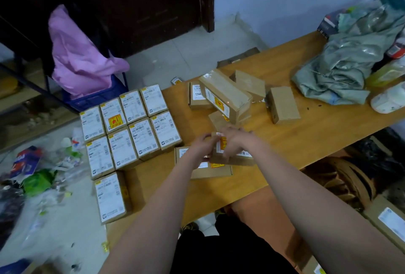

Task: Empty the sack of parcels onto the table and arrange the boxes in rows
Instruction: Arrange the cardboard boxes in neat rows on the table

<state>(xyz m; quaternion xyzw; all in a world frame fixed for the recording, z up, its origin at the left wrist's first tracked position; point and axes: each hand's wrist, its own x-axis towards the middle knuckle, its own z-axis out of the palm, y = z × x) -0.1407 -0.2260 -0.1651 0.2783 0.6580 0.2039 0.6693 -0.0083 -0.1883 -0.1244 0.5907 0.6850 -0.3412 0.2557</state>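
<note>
Cardboard is gripped by both hands: a small brown box is held between the left hand and the right hand, fingers closed on its opposite sides, just above another box lying flat on the wooden table. Left of the left hand, nine boxes are already set label-up in tidy rows. Beyond the hands, loose boxes lie tumbled, one leaning across others. Far to the right of the right hand, the sack is slumped, crumpled and apparently emptied.

To be done well, the held box should be turned label-up and pushed flush beside the last row. The boxes are rectangular, matte, sharp-edged, with glossy tape and white printed labels.
</note>
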